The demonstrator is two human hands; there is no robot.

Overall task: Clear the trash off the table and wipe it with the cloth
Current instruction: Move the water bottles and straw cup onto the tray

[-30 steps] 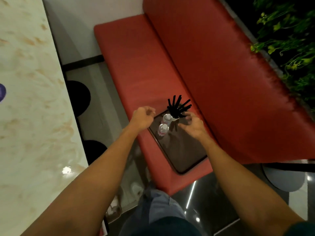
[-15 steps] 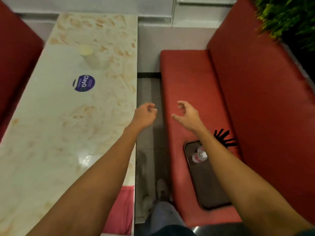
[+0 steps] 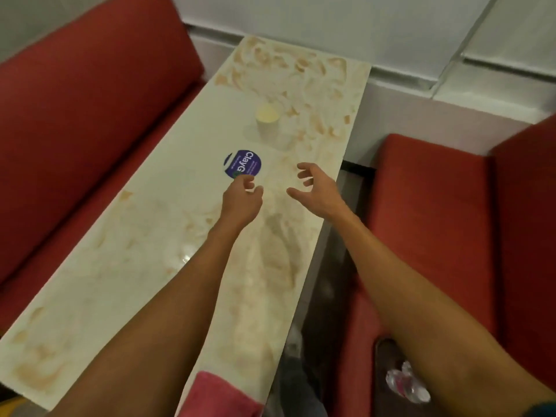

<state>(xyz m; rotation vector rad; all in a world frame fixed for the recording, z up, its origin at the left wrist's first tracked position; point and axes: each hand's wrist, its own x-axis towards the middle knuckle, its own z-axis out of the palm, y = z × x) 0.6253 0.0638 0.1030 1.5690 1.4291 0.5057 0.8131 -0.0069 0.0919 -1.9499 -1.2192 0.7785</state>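
A long marble-patterned table [image 3: 126,266] runs away from me. A pale paper cup [image 3: 267,121] stands upright on its far half, with a round purple sticker [image 3: 243,164] just in front of it. A pink cloth [image 3: 222,394] lies at the table's near edge, partly behind my left forearm. My left hand [image 3: 240,203] hovers over the table near the sticker, fingers loosely curled and holding nothing. My right hand [image 3: 316,191] hangs above the table's right side with fingers spread, empty. Both hands are short of the cup.
Red bench seats flank the table, one on the left [image 3: 75,115] and one on the right [image 3: 427,221]. On the right bench, near my right forearm, a dark tray [image 3: 383,371] holds a crumpled plastic bottle [image 3: 406,383]. A white wall [image 3: 331,25] closes the far end.
My view has swung from the right bench and tray back over the table. Both hands left the tray with its bottles and straws and now reach across the table toward the cup.
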